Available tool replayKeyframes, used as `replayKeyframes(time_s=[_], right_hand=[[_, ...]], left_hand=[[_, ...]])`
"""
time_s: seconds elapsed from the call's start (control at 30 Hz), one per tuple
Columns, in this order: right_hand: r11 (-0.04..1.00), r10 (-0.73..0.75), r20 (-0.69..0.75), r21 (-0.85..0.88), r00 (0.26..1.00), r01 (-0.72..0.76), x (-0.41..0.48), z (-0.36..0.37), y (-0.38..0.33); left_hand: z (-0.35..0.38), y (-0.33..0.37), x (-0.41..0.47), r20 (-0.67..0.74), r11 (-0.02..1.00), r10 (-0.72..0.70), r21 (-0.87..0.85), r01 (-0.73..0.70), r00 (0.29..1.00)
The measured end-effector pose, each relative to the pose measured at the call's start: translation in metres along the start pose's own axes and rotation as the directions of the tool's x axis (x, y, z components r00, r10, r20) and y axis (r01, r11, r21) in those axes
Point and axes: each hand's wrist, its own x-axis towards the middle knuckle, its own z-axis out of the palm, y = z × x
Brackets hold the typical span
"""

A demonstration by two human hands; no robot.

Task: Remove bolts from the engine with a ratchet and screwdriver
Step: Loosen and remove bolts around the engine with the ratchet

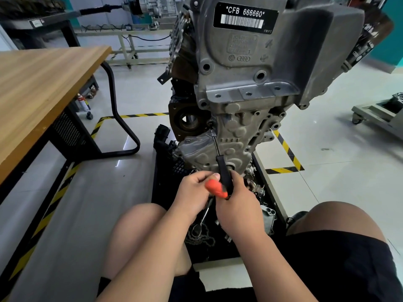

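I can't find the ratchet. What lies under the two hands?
The left hand and right hand grip the screwdriver. Under them a ratchet lies in the black tray, a chain by its head; the left hand covers its handle end.

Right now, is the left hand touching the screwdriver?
Touching. In the head view the left hand grips the orange handle end of the screwdriver.

Both forearms reach forward, hands touching. The right hand [237, 203] wraps the screwdriver [222, 168] by its black handle; the left hand [193, 192], just beside it, curls round the orange end, thumb on top.
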Motion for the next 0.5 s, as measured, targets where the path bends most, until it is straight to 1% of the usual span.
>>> replayKeyframes(time_s=[0.03, 0.07, 0.2, 0.27, 0.3, 0.37, 0.43, 0.5], right_hand=[[0.998, -0.020, -0.010, -0.065, 1.000, 0.019, 0.000, -0.002, -0.002], [0.996, -0.022, -0.023, -0.087, 1.000, 0.020, 0.001, -0.003, -0.004], [0.992, 0.008, -0.034, -0.126, 0.999, -0.012, 0.002, -0.007, -0.009], [0.996, -0.005, -0.037, -0.094, 0.999, 0.001, 0.002, -0.006, -0.009], [0.999, -0.010, -0.028, -0.041, 1.000, 0.009, 0.002, -0.005, -0.010], [0.984, 0.026, 0.012, 0.174, 1.000, -0.027, 0.003, -0.003, -0.014], [0.897, 0.082, 0.038, 0.434, 0.996, -0.090, 0.004, -0.001, -0.020], [0.758, 0.172, 0.079, 0.626, 0.982, -0.184, 0.004, 0.002, -0.025]], left_hand=[[0.000, 0.000, 0.000, 0.014, 1.000, -0.009, -0.014, 0.009, 1.000], [0.000, 0.000, 0.000, 0.026, 1.000, -0.019, -0.023, 0.020, 0.999], [0.003, 0.002, -0.001, 0.030, 0.997, -0.069, -0.019, 0.069, 0.997], [0.003, 0.002, -0.001, 0.018, 0.996, -0.086, -0.021, 0.086, 0.996], [0.002, 0.001, -0.001, 0.009, 0.995, -0.090, -0.035, 0.090, 0.996], [0.000, 0.000, 0.000, -0.004, 0.994, -0.087, -0.061, 0.087, 0.996], [-0.002, 0.000, 0.000, 0.003, 0.994, -0.072, -0.088, 0.072, 0.997], [-0.003, 0.001, -0.001, 0.030, 0.993, -0.051, -0.104, 0.054, 0.998]])
